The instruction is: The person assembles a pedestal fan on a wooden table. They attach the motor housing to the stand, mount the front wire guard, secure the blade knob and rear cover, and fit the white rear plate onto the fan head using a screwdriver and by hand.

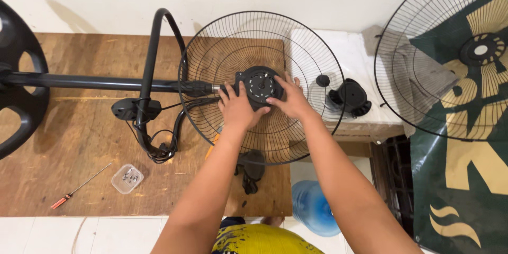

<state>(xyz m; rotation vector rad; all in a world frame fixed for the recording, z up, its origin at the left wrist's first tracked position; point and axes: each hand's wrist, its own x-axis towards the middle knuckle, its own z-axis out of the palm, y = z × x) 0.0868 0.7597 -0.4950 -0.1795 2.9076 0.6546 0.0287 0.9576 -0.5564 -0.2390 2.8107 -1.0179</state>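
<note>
Far left of frame: a round black fan base (16, 74) with cut-outs, its black pole (95, 81) lying flat across the scratched wooden worktop (79, 143). Lower left: a thin screwdriver (79, 188) with orange handle, and a small clear plastic tub (127, 178) of what look like screws. Centre-left: a black switch box (129, 108) and coiled cable (159, 151). Centre: a round wire rear guard (211, 53), thin black spokes, lying over the motor housing (259, 84), a matte black ribbed disc. Left hand (238, 108) presses its left rim, fingers closed on it; right hand (291, 100) spreads over its right rim, likewise holding. Step judged: seating the guard on the motor; next calls for a fastening part. Right of centre: a black knob (323, 80) and black cap (350, 98) on a white surface (365, 58). Far right: a second wire guard (423, 74), upright.
</note>
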